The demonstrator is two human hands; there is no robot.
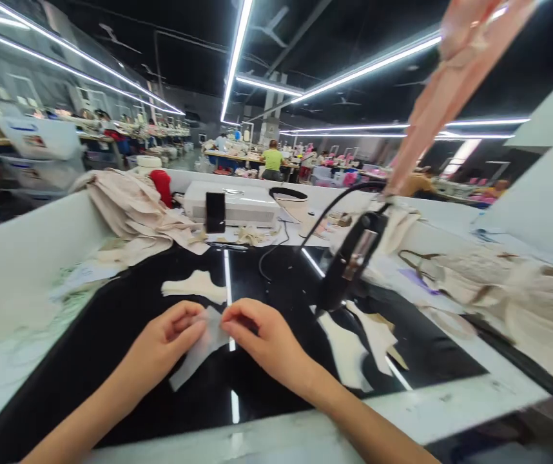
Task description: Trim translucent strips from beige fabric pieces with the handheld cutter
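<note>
Between my two hands hangs a small piece of thin, whitish translucent fabric (199, 354). My left hand (174, 332) pinches its left edge with thumb and fingertips. On the other side, my right hand (260, 332) pinches the upper right corner. The piece is held above a glossy black work surface (267, 393). Just beyond my hands lies a cream cut fabric piece (196, 287). To the right of my right hand rest a cream stack of cut pieces (344, 351) and more white and tan pieces (376, 335).
A black device (354, 261) with a cable hangs over the right side of the surface, below pink cloth strips (426, 109). A phone (215, 212) stands before a white box (247, 209). Beige fabric (131, 212) is piled at left, lace-like pieces (489, 283) at right. Distant people work at tables.
</note>
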